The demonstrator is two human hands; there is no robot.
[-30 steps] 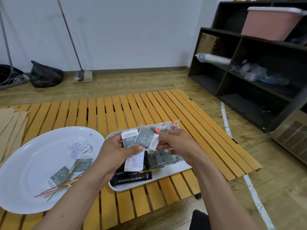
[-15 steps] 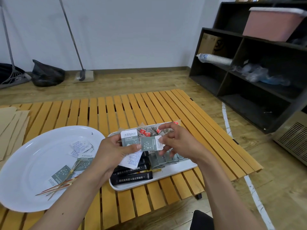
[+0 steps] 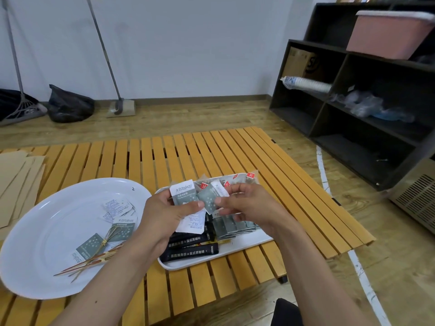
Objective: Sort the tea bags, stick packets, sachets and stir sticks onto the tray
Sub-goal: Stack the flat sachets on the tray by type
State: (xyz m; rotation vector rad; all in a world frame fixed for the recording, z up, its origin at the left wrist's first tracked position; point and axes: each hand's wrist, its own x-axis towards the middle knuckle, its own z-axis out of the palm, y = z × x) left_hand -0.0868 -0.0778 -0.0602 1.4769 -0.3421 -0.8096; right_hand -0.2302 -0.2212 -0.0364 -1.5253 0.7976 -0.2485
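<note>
gripping a fan of sachets (image 3: 184, 195) above the tray (image 3: 244, 243), the left hand (image 3: 164, 215) pinches them while the right hand (image 3: 244, 205), at 3 o'clock, pinches one grey sachet (image 3: 207, 199).

Two hands (image 3: 164, 215) (image 3: 247, 208), one white tray (image 3: 244, 245), one round white plate (image 3: 47, 231). Two black stick packets (image 3: 188, 251) show fully. Three sachets are held (image 3: 183, 196).
</note>
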